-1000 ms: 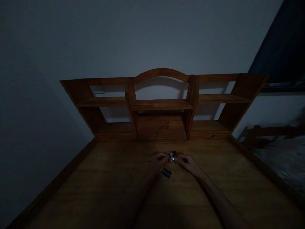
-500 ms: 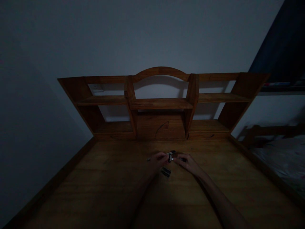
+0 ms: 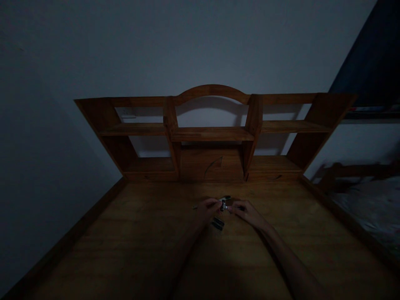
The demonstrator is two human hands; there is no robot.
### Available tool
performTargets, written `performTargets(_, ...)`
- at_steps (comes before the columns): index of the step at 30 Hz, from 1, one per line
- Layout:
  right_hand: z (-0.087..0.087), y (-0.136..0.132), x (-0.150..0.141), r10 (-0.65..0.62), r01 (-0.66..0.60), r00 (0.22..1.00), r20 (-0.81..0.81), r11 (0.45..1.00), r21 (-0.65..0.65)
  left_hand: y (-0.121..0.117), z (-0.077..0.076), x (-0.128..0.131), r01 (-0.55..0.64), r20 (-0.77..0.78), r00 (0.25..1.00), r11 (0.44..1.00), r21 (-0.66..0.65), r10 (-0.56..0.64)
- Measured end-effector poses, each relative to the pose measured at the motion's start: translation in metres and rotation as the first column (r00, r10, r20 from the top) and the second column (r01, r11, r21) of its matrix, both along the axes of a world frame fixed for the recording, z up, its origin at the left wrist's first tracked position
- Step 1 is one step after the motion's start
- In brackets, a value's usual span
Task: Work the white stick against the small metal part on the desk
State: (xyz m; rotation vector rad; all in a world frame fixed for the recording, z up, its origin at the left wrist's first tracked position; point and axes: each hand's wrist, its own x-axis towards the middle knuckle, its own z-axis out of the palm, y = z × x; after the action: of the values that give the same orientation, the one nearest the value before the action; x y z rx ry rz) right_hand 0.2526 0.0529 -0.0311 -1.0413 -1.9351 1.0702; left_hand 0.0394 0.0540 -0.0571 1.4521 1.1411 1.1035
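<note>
Over the desk, my left hand point(image 3: 208, 209) pinches a small silver-and-black piece point(image 3: 223, 206); its exact kind is too dark and small to make out. My right hand point(image 3: 246, 211) is closed at the piece's right side, thumb and finger together near its silver end. Something dark and slim shows among the right fingers, but I cannot tell what. Just below the hands lie short black strips point(image 3: 218, 223) side by side. Behind the fingers rests a slim thing with a dark end point(image 3: 227, 197), partly hidden. A thin tip point(image 3: 195, 208) shows left of my left hand.
The wooden desk point(image 3: 131, 233) has raised side edges. A wooden shelf unit point(image 3: 212, 134) stands along its back, against the pale wall point(image 3: 200, 46). To the right are a dark curtain point(image 3: 371, 54) and a bed with rumpled bedding point(image 3: 371, 200).
Both hands stay almost in place around the small piece, with only a slight shift of the fingers. The view has tilted very slightly.
</note>
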Motion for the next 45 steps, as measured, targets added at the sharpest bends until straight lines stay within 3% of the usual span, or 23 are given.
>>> performTargets(9, -0.001, 0.000, -0.001, -0.009, 0.009, 1.000, 0.012, 1.000, -0.018, -0.003, 0.005, 0.002, -0.010, 0.012, 1.000, 0.999, -0.040, 0.011)
performTargets(16, 0.002, -0.003, -0.004, -0.023, 0.024, 0.999, -0.043, 1.000, 0.010, 0.000, -0.002, 0.002, -0.009, 0.102, 0.995, 0.997, -0.076, 0.017)
performTargets(25, -0.009, 0.003, -0.002, -0.029, 0.030, 0.999, -0.023, 0.999, 0.025, 0.000, 0.000, 0.003, -0.063, 0.085, 0.994, 0.995, -0.073, 0.069)
performTargets(38, -0.011, 0.007, 0.001, -0.011, 0.011, 1.000, 0.014, 1.000, -0.014, 0.004, -0.004, -0.002, -0.052, 0.050, 0.997, 0.998, 0.020, 0.051)
performTargets(45, -0.006, 0.006, 0.000, 0.008, -0.008, 1.000, -0.002, 0.999, -0.037, -0.002, 0.001, 0.000, -0.070, 0.006, 0.998, 0.995, 0.064, 0.069)
